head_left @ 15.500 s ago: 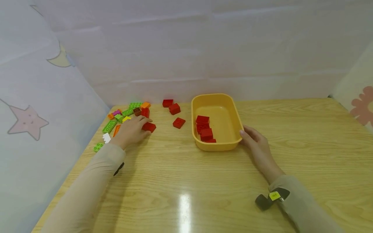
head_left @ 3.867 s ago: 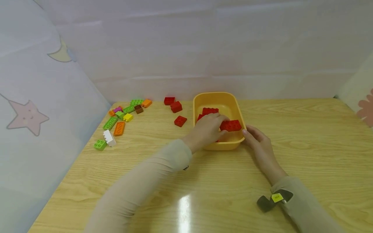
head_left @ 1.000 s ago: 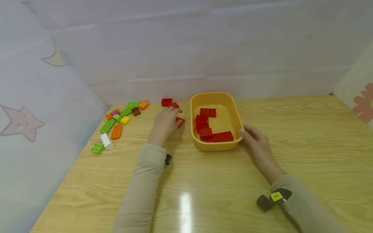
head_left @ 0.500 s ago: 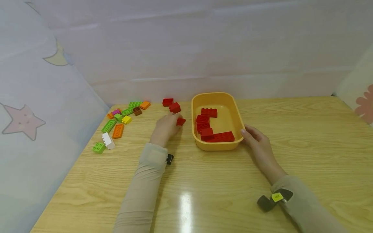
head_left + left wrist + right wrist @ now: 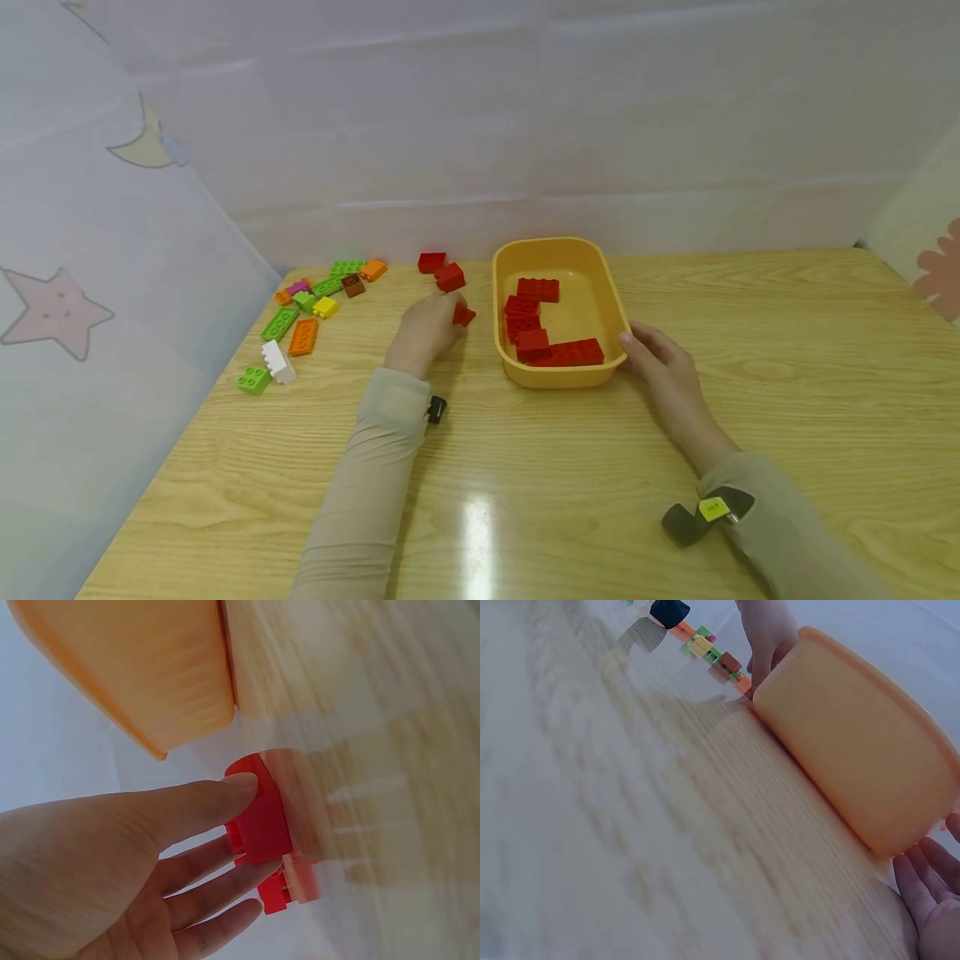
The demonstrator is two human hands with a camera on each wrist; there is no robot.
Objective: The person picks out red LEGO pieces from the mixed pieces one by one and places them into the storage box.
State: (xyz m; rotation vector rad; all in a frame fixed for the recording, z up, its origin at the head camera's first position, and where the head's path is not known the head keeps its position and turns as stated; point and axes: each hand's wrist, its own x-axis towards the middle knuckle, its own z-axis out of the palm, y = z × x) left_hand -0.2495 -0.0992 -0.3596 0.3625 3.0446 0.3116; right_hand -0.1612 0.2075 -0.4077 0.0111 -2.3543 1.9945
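Observation:
My left hand (image 5: 426,332) is low over the table, left of the yellow plastic bin (image 5: 564,379). It pinches a red toy brick (image 5: 463,315); in the left wrist view the thumb lies on the near face of this red brick (image 5: 262,817), fingers on its other side. Two more red bricks (image 5: 450,277) lie just behind. Inside the bin, several red bricks (image 5: 532,343) line the left and front, a long one (image 5: 573,352) among them. My right hand (image 5: 663,375) rests against the bin's front right corner, its extended fingers (image 5: 922,874) touching the outer wall.
Several bricks in other colours are spread at the table's left, including a white one (image 5: 278,362), an orange one (image 5: 303,337) and a yellow one (image 5: 326,307). A pale wall sheet (image 5: 420,167) stands along the back edge of the wooden table (image 5: 555,500).
Long red bricks have gone into the bin, one carried by my left hand. That hand then moved left to a red brick on the table and now pinches it. My right hand stayed at the bin.

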